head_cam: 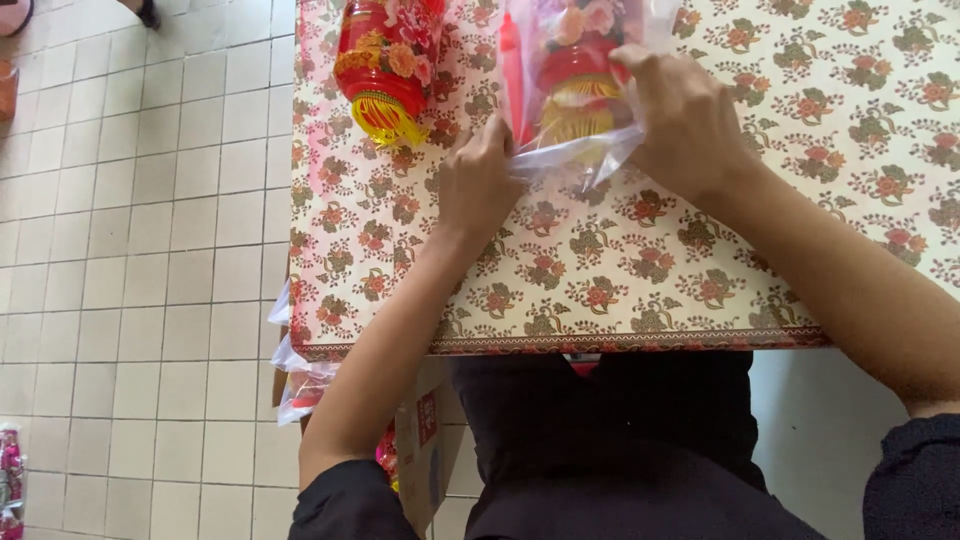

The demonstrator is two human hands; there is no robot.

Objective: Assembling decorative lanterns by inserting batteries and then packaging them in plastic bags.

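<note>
Clear plastic, thin and crinkly, makes up the bag (575, 150) that both hands are working on. The left hand (480, 185) is closed, pinching the bag's loose open edge at its near corner. The right hand (685, 120) is closed over the bag's right side, fingers curled round the film and what sits inside it. Between the two hands, inside the bag, lies a red lantern ornament (580, 85) with a yellow fringe and pink flowers on top.

Just beyond the left hand and to its left, a second red lantern (385, 65) of the same kind lies bare on the flowered tablecloth (620, 270), apart from the bag. More clear bags (295, 375) hang off the table edge below the left forearm.

The bag looks light, limp and slippery, likely to slide between fingers unless pinched at the gathered mouth. The ornament inside looks light too, but its fringe and flowers seem easy to crush, so the firm body is the safer place to hold.
</note>
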